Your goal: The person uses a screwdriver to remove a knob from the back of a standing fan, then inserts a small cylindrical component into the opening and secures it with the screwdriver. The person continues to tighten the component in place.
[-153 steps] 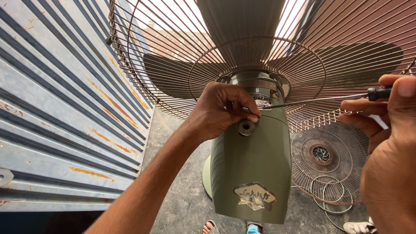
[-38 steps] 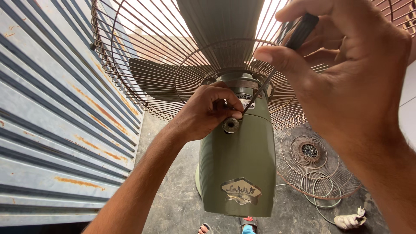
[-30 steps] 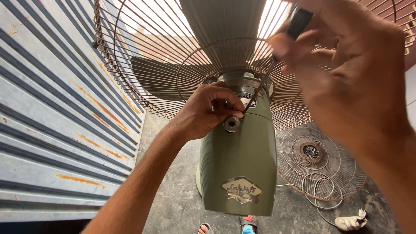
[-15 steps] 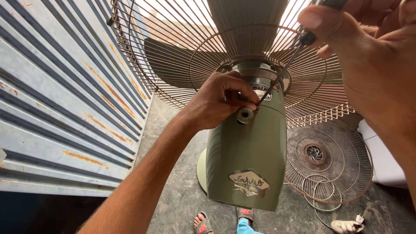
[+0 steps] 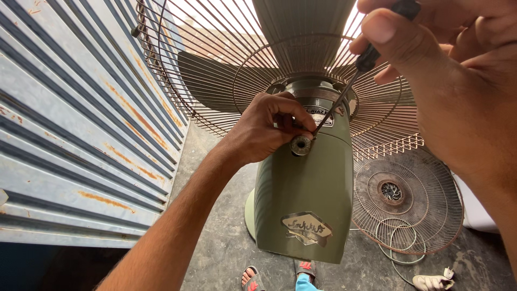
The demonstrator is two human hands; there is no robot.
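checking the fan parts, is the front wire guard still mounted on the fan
No, a loose round wire guard lies flat on the concrete floor beside the green fan.

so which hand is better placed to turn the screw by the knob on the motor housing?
Right. The right hand grips the screwdriver, whose tip sits beside the knob. The left hand is pinching something there on the green motor housing, probably steadying it.

We see outdoor repair spot: corrugated metal shutter (image 5: 70, 134), concrete ground (image 5: 221, 237), spare fan grille (image 5: 406, 199) lying there.
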